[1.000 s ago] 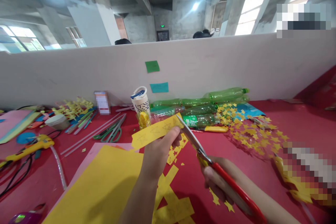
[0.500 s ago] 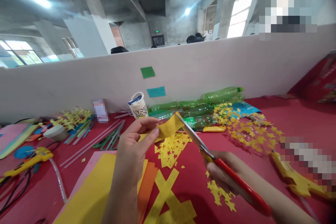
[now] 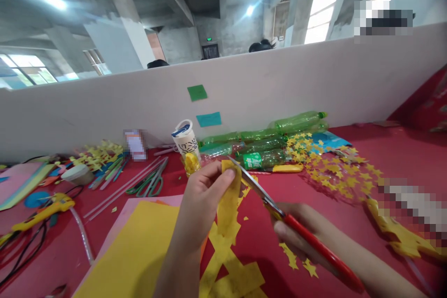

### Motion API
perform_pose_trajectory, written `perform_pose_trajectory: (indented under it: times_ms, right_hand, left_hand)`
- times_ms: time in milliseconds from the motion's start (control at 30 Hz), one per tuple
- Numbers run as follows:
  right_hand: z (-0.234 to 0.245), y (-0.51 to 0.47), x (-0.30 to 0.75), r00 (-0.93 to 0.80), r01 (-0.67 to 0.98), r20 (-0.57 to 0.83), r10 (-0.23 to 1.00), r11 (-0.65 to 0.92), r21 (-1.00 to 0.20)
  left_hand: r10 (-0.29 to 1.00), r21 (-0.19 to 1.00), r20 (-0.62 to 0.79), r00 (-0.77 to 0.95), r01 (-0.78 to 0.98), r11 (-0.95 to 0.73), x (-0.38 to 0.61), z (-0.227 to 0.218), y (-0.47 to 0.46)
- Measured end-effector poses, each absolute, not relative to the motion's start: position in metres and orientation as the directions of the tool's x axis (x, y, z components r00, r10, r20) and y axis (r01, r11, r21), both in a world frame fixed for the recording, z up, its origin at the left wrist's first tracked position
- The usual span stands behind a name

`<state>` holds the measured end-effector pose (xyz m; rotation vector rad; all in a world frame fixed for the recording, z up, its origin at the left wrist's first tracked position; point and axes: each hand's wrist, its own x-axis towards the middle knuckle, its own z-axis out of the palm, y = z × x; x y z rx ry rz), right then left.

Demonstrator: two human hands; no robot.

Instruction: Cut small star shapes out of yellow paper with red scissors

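My left hand (image 3: pixel 206 200) pinches a yellow felt strip (image 3: pixel 228 205) near its upper end, and the strip hangs down from the fingers. My right hand (image 3: pixel 296 228) grips red-handled scissors (image 3: pixel 314 242), whose blades point up and left to the strip's top edge. Whether the blades touch the felt I cannot tell. Beneath the hands lie crossed yellow felt strips (image 3: pixel 240 277) and a few cut stars (image 3: pixel 309 267). The pile of small yellow scraps is mostly hidden behind my left hand and the strip.
Green plastic bottles (image 3: pixel 296 123) lie along the white partition (image 3: pixel 104 102), beside a paper cup (image 3: pixel 185 139). Star clusters (image 3: pixel 338 172) and a yellow glue gun (image 3: pixel 391 230) are on the right. Yellow sheets (image 3: pixel 132 251), green scissors (image 3: pixel 150 184) and another glue gun (image 3: pixel 45 212) are on the left.
My left hand has moved right and slightly down, turning the felt strip from sideways to hanging downward. The scissors have shifted slightly down. A yellow roll beside the cup has come into view.
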<state>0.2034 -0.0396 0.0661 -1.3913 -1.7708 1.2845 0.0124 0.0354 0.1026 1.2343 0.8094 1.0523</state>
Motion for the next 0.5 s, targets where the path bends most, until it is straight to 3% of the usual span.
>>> perform_pose_trajectory:
  times_ms: [233,500]
  right_hand:
    - [0.066,-0.042,0.201,-0.360,0.381,-0.052,0.932,0.096,-0.919]
    - [0.050,-0.043,0.195,-0.254,0.299,-0.122,0.959,-0.042,-0.953]
  left_hand:
    - [0.941,0.976,0.097,0.324,-0.215,-0.026,0.014,0.096,0.037]
    - [0.952,0.984,0.062,0.300,-0.176,-0.009,0.011,0.096,0.037]
